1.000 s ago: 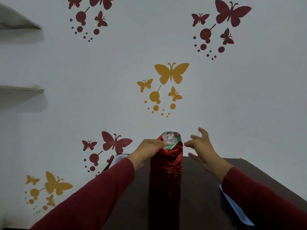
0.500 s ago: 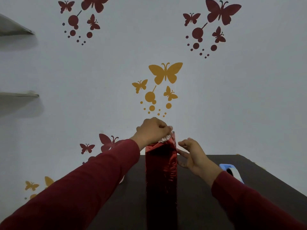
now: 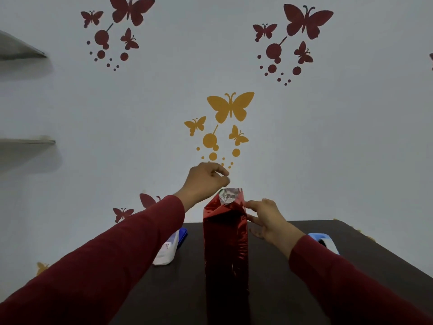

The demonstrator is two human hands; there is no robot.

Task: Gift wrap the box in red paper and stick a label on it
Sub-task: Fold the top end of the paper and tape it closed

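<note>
The tall box (image 3: 226,249), wrapped in shiny red paper, stands upright on the dark table (image 3: 293,285) in the middle of the view. At its top the paper end (image 3: 228,195) is loosely folded, with the silver inner side showing. My left hand (image 3: 206,181) hovers just above and left of that top; its fingers are curled, with nothing visible in them, and it is clear of the paper. My right hand (image 3: 264,218) is at the box's upper right corner. Its fingertips pinch the edge of the red paper, and the lower fingers lie against the box's side.
A white and blue object (image 3: 169,248) lies on the table left of the box, partly behind my left sleeve. A blue tape dispenser (image 3: 324,242) sits at the right. The wall with butterfly stickers stands right behind the table, and two shelves (image 3: 25,141) jut out at the left.
My left hand has lifted off the folded top and moved up and left, and the silver flap has sprung up. My right hand has moved up to the top right corner.
</note>
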